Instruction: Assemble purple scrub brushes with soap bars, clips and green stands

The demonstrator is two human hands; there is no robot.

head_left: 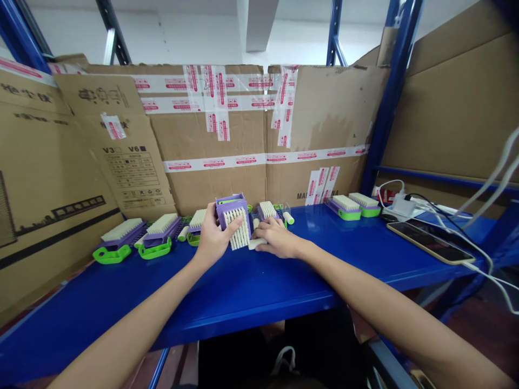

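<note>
My left hand (213, 237) is closed around a purple brush (237, 228), tilted so its cream bristles face me. My right hand (279, 237) pinches a small, flat, pale piece (257, 244) against or close beside the brush's lower right side; contact is hard to make out. Just behind the hands, another bristle brush (266, 209) is partly covered, near a small pale roller (288, 218). To the left, purple and green brushes lie bristles up, including one at the far end (121, 231) and one beside it (162, 226). A third brush (197, 219) is partly hidden by my left hand.
Two more brushes, one nearer (344, 204) and one beyond (365, 201), lie right on the blue shelf (194, 302). Further right are a phone (430, 243), a white plug (404, 204) and loose cables. Taped cardboard (219, 189) walls the back and sides; blue posts stand behind.
</note>
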